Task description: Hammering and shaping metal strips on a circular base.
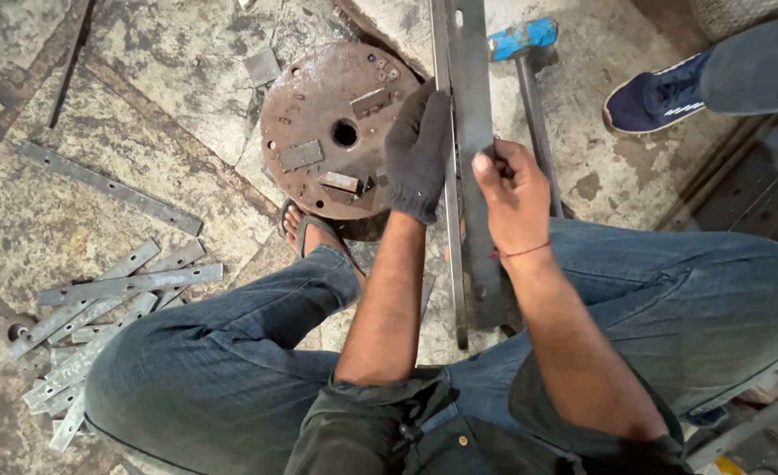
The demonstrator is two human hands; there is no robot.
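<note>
Holding the long steel bars (470,167) upright over my lap: gloved left hand (417,154) wrapped around them, bare right hand (514,195) pinching the edge. Next move needs alignment against the round plate (336,127) at left.

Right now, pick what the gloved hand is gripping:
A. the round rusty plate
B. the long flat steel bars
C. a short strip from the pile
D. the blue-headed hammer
B: the gloved left hand wraps around the long flat bars from the left, while the bare right hand pinches them from the right; the hammer and round plate lie untouched on the floor.
</note>
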